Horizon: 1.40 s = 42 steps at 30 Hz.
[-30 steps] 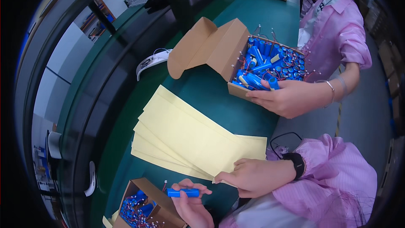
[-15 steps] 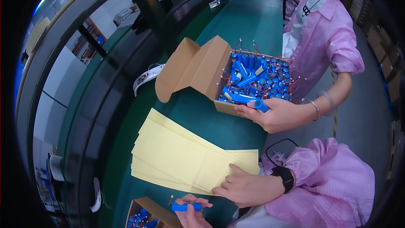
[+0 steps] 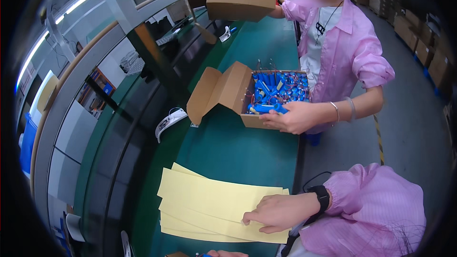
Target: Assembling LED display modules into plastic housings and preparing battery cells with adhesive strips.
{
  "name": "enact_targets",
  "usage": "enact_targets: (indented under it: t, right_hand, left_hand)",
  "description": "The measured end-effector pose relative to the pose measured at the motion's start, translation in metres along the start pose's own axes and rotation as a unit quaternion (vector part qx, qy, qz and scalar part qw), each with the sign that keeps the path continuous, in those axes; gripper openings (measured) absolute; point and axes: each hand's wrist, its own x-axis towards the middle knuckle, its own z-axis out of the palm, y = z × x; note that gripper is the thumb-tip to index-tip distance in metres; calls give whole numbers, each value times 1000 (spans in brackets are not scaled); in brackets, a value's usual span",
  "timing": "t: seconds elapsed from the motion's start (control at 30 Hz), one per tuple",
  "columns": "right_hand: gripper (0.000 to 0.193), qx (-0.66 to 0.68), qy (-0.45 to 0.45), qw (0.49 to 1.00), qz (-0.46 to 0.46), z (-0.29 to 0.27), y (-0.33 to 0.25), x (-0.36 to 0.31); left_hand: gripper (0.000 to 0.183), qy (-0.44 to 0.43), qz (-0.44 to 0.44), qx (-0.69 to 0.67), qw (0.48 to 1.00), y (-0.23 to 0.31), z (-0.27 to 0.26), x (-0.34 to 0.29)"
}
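On the near end of the green bench (image 3: 228,147), yellow sheets (image 3: 209,204) lie fanned out in an overlapping pile, their left corners stepped and their right ends closer together. The right hand (image 3: 278,212) rests palm down on the right part of the pile, its fingers bent and their tips touching the paper; whether they pinch a sheet, I cannot tell. A black band (image 3: 322,198) circles that wrist, just below a gathered pink sleeve (image 3: 364,209). Only a strip of the left hand (image 3: 229,253) shows at the lower edge, just below the sheets. A sliver of blue thing (image 3: 206,255) sits beside its fingers, but its grip is cut off and cannot be told. Left of it, a bit of brown cardboard (image 3: 177,255) peeks in. Farther up the bench stands an open box (image 3: 259,122), its lid folded back to the left, full of blue cells (image 3: 285,85) with thin wires and white plugs. A co-worker's hand (image 3: 297,118) is at its near wall, a blue cell at the fingers. Beyond, another box (image 3: 240,1) is tilted above the bench. A white curved piece (image 3: 170,124) lies left of the lid.
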Motion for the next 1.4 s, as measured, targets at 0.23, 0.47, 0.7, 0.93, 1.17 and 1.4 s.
enact_targets:
  t: [0.23,0.47,0.7,0.93,1.17,1.4]
  right_hand:
    - [19,0,411,878,-246,-28,-39,-5]
    - [91,-379,671,637,1,-90,-31,-44]
    - [81,-283,541,792,-13,-116,-10,-42]
    - [45,-247,299,922,-12,-51,18,5]
    - [42,-253,257,924,125,-7,12,6]
    - [47,-215,254,934,132,-7,27,22]
  left_hand:
    - [40,4,-17,75,997,9,-38,-12]
    - [40,-5,-17,73,997,18,-84,-16]
    - [40,-14,-21,44,999,20,-77,-16]
    - [39,-23,-22,48,998,17,-73,-12]
    - [38,-7,-50,33,998,15,-69,-9]
    - [33,-36,-63,31,997,13,-69,-10]
